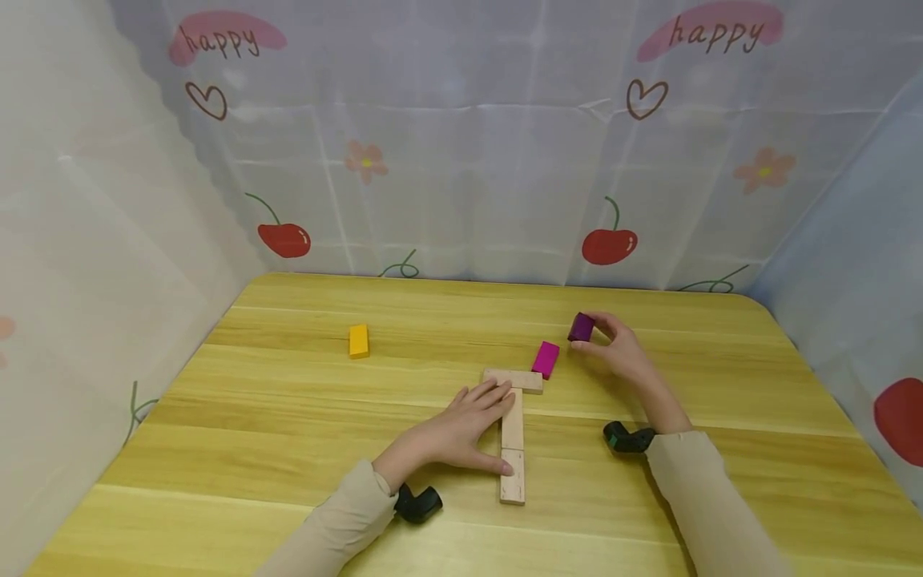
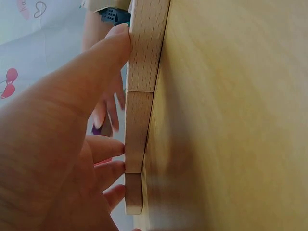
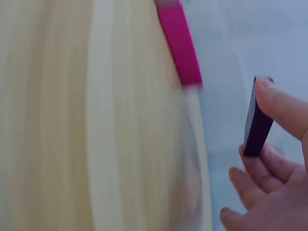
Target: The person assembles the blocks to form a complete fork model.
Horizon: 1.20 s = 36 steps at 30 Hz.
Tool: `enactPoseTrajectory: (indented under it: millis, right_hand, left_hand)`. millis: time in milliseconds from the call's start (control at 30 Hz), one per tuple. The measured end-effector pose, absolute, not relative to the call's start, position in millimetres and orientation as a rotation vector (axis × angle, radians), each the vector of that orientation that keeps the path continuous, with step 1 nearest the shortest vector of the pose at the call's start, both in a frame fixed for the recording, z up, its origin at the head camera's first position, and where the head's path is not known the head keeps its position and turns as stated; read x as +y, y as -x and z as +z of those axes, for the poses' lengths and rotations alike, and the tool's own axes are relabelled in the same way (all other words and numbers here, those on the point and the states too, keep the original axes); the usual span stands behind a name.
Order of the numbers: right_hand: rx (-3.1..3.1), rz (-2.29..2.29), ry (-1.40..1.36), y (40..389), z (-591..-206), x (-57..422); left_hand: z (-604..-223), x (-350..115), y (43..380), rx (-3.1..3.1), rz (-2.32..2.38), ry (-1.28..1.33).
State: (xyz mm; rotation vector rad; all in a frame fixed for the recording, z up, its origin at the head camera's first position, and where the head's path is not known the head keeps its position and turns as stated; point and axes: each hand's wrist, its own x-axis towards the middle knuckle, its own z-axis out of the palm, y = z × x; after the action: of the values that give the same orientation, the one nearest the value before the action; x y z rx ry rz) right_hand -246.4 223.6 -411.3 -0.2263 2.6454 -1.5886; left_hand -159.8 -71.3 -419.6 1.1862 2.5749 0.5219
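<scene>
Three plain wooden blocks lie flat in a T shape: a crosswise block (image 1: 530, 382) at the far end, then a middle block (image 1: 513, 429) and a near block (image 1: 513, 489) end to end. My left hand (image 1: 457, 429) rests along them, fingertips on the far blocks and thumb on the near one. My right hand (image 1: 623, 353) pinches a purple block (image 1: 580, 328) between thumb and fingers; the right wrist view shows this block (image 3: 258, 125) raised above the tabletop. A magenta block (image 1: 546, 360) lies at the crosswise block's right end.
A yellow block (image 1: 358, 341) lies by itself at the back left of the wood-grain table (image 1: 252, 417). Black wrist devices sit on both wrists. A patterned curtain (image 1: 461, 160) hangs behind the table and along its sides.
</scene>
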Motion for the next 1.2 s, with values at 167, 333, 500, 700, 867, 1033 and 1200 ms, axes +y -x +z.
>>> enactPoseTrajectory:
  millis: [167, 333, 500, 700, 867, 1033, 1200]
  right_hand:
    - [2.637, -1.565, 0.289, 248.0, -413.0, 182.7]
    - [2.610, -1.522, 0.398, 249.3, -415.7, 155.3]
    - [2.687, -1.388, 0.445, 255.7, -420.9, 146.4]
    - [2.827, -1.121, 0.546, 263.1, -426.2, 143.1]
    - [2.871, -1.038, 0.602, 264.7, -427.5, 141.9]
    - [2.847, -1.046, 0.623, 263.0, -427.1, 141.6]
    - [2.815, -1.113, 0.626, 261.8, -427.8, 143.8]
  left_hand:
    - [-419.2, -72.4, 160.3, 2.573, 0.537, -1.192]
    - [-419.0, -72.0, 160.5, 2.573, 0.532, -1.189]
    - [-419.2, -70.6, 160.9, 2.568, 0.522, -1.195]
    - [-419.0, -70.0, 160.6, 2.572, 0.518, -1.198]
    - [-420.0, -70.5, 161.0, 2.578, 0.513, -1.195]
    - [-419.9, -71.3, 161.0, 2.580, 0.507, -1.181]
    - [-419.2, -70.7, 160.5, 2.579, 0.508, -1.179]
